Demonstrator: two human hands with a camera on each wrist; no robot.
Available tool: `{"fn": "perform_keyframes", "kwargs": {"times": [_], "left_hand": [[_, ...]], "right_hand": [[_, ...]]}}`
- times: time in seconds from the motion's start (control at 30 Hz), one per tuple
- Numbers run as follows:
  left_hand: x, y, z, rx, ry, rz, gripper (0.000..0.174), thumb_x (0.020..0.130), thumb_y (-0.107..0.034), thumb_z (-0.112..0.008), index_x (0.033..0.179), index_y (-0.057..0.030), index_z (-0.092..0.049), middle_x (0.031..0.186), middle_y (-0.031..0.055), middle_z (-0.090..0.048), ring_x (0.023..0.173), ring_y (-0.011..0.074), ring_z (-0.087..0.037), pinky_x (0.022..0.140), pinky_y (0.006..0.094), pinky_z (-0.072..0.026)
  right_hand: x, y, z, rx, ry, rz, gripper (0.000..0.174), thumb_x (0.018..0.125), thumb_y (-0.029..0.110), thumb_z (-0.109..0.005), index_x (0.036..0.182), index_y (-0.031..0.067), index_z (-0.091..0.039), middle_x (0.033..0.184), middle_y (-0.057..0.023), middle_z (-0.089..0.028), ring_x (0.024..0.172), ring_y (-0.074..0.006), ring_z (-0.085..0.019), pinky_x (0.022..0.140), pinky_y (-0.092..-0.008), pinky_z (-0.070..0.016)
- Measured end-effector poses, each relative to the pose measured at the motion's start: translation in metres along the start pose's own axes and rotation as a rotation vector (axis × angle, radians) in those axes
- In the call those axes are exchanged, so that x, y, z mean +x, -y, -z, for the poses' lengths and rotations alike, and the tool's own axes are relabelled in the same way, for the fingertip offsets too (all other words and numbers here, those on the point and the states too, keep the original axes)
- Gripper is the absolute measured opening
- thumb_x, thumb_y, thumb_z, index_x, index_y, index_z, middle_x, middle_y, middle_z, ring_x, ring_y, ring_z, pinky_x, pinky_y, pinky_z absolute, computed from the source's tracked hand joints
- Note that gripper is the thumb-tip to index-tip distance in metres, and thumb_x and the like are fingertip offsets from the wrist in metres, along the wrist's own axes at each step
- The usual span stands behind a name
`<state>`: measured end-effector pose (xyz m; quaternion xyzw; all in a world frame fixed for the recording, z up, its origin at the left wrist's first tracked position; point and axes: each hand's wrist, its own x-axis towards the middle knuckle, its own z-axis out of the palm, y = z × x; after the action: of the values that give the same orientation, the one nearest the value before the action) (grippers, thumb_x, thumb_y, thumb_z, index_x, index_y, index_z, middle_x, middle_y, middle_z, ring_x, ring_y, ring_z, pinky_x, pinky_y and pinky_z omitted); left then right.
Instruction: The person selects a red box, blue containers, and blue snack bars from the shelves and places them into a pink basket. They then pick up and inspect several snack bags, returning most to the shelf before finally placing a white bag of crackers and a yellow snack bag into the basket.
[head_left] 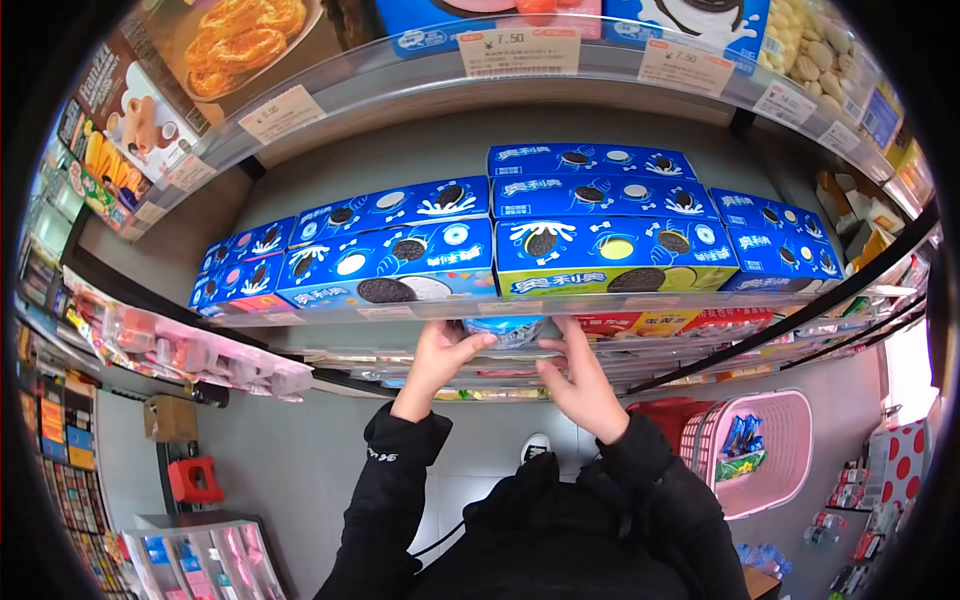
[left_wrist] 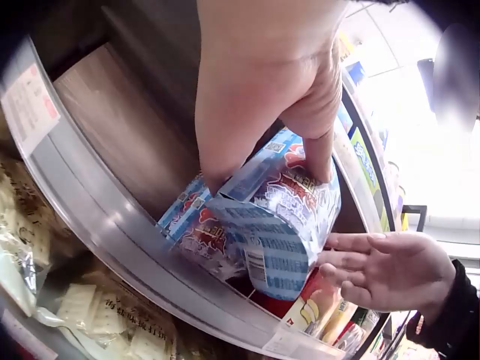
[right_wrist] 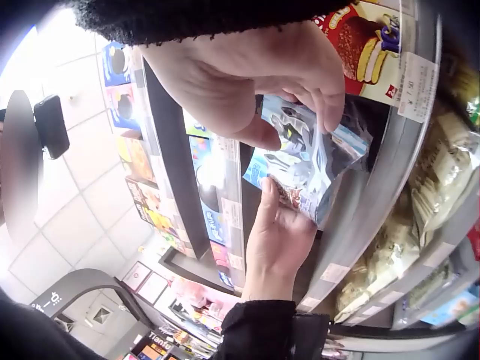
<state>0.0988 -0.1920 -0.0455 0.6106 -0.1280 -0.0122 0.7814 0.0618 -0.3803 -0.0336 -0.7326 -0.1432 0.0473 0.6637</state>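
Note:
A blue, partly clear plastic snack packet (head_left: pixel 503 328) is between both hands, just under the shelf edge in the head view. My left hand (head_left: pixel 437 358) grips it, the fingers and thumb on opposite sides, as the left wrist view shows from above. Straight fingers of my right hand (head_left: pixel 584 385) lie against the packet's other side, with the palm off it. In the left wrist view, the packet (left_wrist: pixel 281 240) is tilted, its striped end with a barcode facing out. A similar packet (left_wrist: pixel 201 238) stands beside it on the shelf.
Blue cookie boxes (head_left: pixel 390 260) are stacked on the shelf above the hands. Red and yellow boxes (head_left: pixel 680 323) line the lower shelf on the right. A pink basket (head_left: pixel 795 420) with several packets inside stands at lower right. Bagged crackers (left_wrist: pixel 112 322) occupy another shelf.

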Motion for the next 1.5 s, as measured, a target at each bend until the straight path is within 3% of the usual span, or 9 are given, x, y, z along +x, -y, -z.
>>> {"fn": "perform_keyframes", "kwargs": {"times": [0.2, 0.5, 0.67, 0.77, 0.9, 0.97, 1.1, 1.3, 1.5], "left_hand": [[0.002, 0.017, 0.007, 0.068, -0.063, 0.023, 0.046, 0.069, 0.002, -0.061, 0.11, 0.0011, -0.039, 0.107, 0.0083, -0.046, 0.097, 0.0158, -0.044, 0.082, 0.0291, -0.0366], [-0.001, 0.027, 0.011, 0.195, -0.042, 0.116, 0.04, 0.071, -0.001, -0.06, 0.105, 0.0011, -0.041, 0.098, 0.0081, -0.049, 0.09, 0.0153, -0.047, 0.078, 0.0281, -0.0382], [-0.004, 0.036, 0.014, 0.313, -0.05, 0.103, 0.039, 0.073, -0.004, -0.057, 0.107, -0.0014, -0.039, 0.096, 0.0067, -0.049, 0.084, 0.014, -0.048, 0.073, 0.0279, -0.0414], [-0.004, 0.033, 0.012, 0.282, -0.027, 0.13, 0.042, 0.074, -0.005, -0.056, 0.112, -0.0017, -0.037, 0.103, 0.008, -0.048, 0.091, 0.0154, -0.047, 0.076, 0.0294, -0.0411], [-0.012, 0.029, 0.005, 0.375, 0.013, 0.001, 0.055, 0.073, -0.002, -0.056, 0.121, 0.0, -0.027, 0.117, 0.0115, -0.038, 0.104, 0.0182, -0.04, 0.089, 0.0308, -0.0307], [-0.032, 0.025, -0.002, 0.497, -0.215, -0.018, 0.062, 0.074, 0.002, -0.052, 0.126, -0.0016, -0.017, 0.125, 0.0156, -0.028, 0.113, 0.0234, -0.033, 0.094, 0.0339, -0.0259], [-0.065, 0.004, -0.043, 0.526, -0.516, -0.165, 0.037, 0.082, -0.007, -0.045, 0.116, 0.0014, -0.034, 0.107, 0.0139, -0.045, 0.097, 0.0192, -0.046, 0.084, 0.03, -0.0372], [-0.069, 0.017, -0.118, 0.599, -0.111, -0.043, 0.025, 0.083, -0.005, -0.042, 0.107, 0.0023, -0.04, 0.087, 0.0098, -0.051, 0.074, 0.0144, -0.05, 0.072, 0.0248, -0.0409], [-0.04, 0.059, -0.238, 0.55, 0.427, 0.056, 0.03, 0.073, 0.004, -0.046, 0.102, 0.0014, -0.045, 0.085, 0.0118, -0.054, 0.078, 0.0183, -0.054, 0.071, 0.0281, -0.0421]], "right_hand": [[0.004, 0.002, -0.012, -0.171, -0.037, 0.095, 0.065, 0.073, -0.001, -0.047, 0.123, -0.0092, -0.006, 0.121, -0.0271, -0.022, 0.104, -0.0306, -0.042, 0.084, -0.0331, -0.0372], [-0.005, -0.013, -0.01, -0.246, -0.038, 0.059, 0.066, 0.075, -0.001, -0.047, 0.125, -0.0076, -0.004, 0.127, -0.0261, -0.016, 0.11, -0.0296, -0.039, 0.087, -0.0318, -0.0351], [-0.01, -0.019, -0.004, -0.349, 0.015, 0.164, 0.07, 0.071, 0.007, -0.053, 0.122, -0.0107, -0.009, 0.125, -0.0299, -0.018, 0.12, -0.0367, -0.018, 0.098, -0.0365, -0.0179], [-0.01, -0.033, -0.001, -0.315, 0.054, 0.212, 0.07, 0.07, 0.006, -0.052, 0.122, -0.0111, -0.009, 0.125, -0.0303, -0.016, 0.12, -0.037, -0.016, 0.099, -0.0367, -0.0173], [-0.026, -0.024, 0.018, -0.262, 0.155, 0.208, 0.061, 0.072, 0.003, -0.047, 0.121, -0.0099, -0.014, 0.122, -0.0291, -0.026, 0.116, -0.0355, -0.026, 0.096, -0.0359, -0.0243], [-0.038, -0.01, 0.043, -0.181, 0.263, 0.133, 0.051, 0.073, 0.005, -0.048, 0.118, -0.0062, -0.027, 0.115, -0.0229, -0.038, 0.108, -0.0312, -0.039, 0.089, -0.0354, -0.0322], [-0.065, -0.015, 0.096, -0.091, 0.378, 0.086, 0.039, 0.074, 0.007, -0.05, 0.11, -0.0027, -0.04, 0.105, -0.017, -0.048, 0.096, -0.0268, -0.048, 0.081, -0.0341, -0.0387], [-0.14, -0.044, 0.201, -0.081, 0.031, -0.146, 0.029, 0.078, 0.015, -0.05, 0.103, 0.0004, -0.047, 0.089, -0.0116, -0.056, 0.081, -0.0186, -0.055, 0.071, -0.0276, -0.0441], [-0.238, -0.121, 0.296, -0.416, -0.412, -0.46, 0.025, 0.071, 0.012, -0.051, 0.092, -0.0006, -0.054, 0.08, -0.0142, -0.058, 0.076, -0.0232, -0.056, 0.069, -0.0306, -0.044]]}}
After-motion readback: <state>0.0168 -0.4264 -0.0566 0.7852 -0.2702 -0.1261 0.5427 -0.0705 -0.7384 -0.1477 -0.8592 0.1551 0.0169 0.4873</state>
